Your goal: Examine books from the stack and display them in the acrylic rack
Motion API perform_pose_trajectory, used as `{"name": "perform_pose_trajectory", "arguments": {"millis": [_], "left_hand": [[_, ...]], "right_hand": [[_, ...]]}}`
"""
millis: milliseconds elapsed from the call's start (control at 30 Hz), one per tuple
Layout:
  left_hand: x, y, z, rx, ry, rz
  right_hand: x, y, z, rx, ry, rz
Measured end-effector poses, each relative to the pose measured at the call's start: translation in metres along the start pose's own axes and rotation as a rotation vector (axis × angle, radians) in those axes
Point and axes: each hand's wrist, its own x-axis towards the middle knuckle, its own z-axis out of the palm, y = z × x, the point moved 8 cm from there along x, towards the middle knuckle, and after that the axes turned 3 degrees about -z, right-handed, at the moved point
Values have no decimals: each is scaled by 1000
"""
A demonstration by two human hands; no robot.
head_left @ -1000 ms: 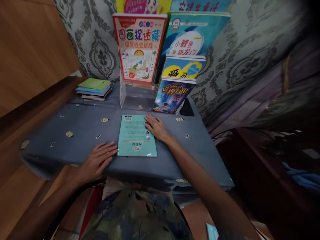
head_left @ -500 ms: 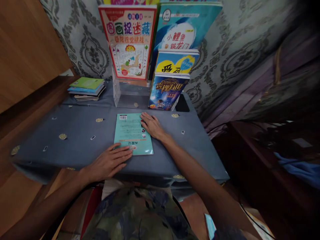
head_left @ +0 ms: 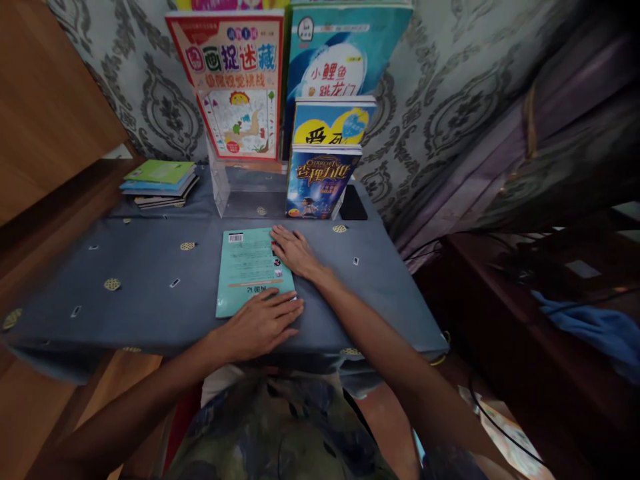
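Note:
A thin teal book [head_left: 245, 267] lies flat on the cloth-covered table, closed, its barcode at the far left corner and its printed title upside down to me. My left hand [head_left: 263, 320] rests across the book's near edge toward the right corner, fingers stretched out and covering part of the title. At the far right corner my right hand [head_left: 294, 252] lies with fingers extended over the book's edge. Neither hand is wrapped around anything.
Behind the book stands a clear acrylic rack [head_left: 240, 203] holding a red-bordered picture book [head_left: 237, 100], a blue book [head_left: 320, 180] and others. A stack of thin books [head_left: 160, 180] sits at the left. A dark phone-like slab [head_left: 353, 203] lies right of the rack.
My left hand has slid right along the book's near edge, from its left part to its right corner. My right hand stays at the far right corner. The view has shifted slightly.

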Motion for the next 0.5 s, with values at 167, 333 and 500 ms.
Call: {"name": "perform_pose_trajectory", "arguments": {"millis": [167, 333, 500], "left_hand": [[-6, -6, -8, -156, -30, -44], [-21, -76, -26, -127, 152, -295], [-50, -180, -20, 16, 267, -580]], "right_hand": [[-1, 1, -2, 12, 10, -12], [-2, -1, -8, -1, -25, 13], [2, -66, 2, -1, -35, -83]]}}
